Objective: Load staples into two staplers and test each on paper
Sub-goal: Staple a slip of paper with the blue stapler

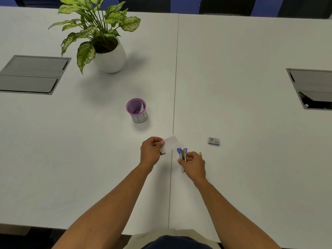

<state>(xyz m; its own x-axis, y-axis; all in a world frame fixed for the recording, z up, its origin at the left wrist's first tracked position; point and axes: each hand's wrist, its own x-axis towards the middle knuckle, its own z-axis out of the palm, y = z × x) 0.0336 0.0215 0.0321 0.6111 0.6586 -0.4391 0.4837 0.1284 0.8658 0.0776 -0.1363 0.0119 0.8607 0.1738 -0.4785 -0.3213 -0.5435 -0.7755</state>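
My left hand (151, 151) pinches a small white slip of paper (170, 142) just above the white table (89, 159). To its right, my right hand (194, 165) grips a blue stapler (182, 153) whose top stands hinged open, its metal magazine showing. A yellow stapler (200, 154) peeks out behind my right hand, mostly hidden. A small grey staple box (214, 141) lies on the table farther right.
A purple-rimmed cup (136, 110) with paper inside stands beyond my hands. A potted plant (107, 51) sits at the back left. Recessed grey cable hatches lie at the far left (32, 74) and far right (312, 88). A seam (175, 87) splits the table.
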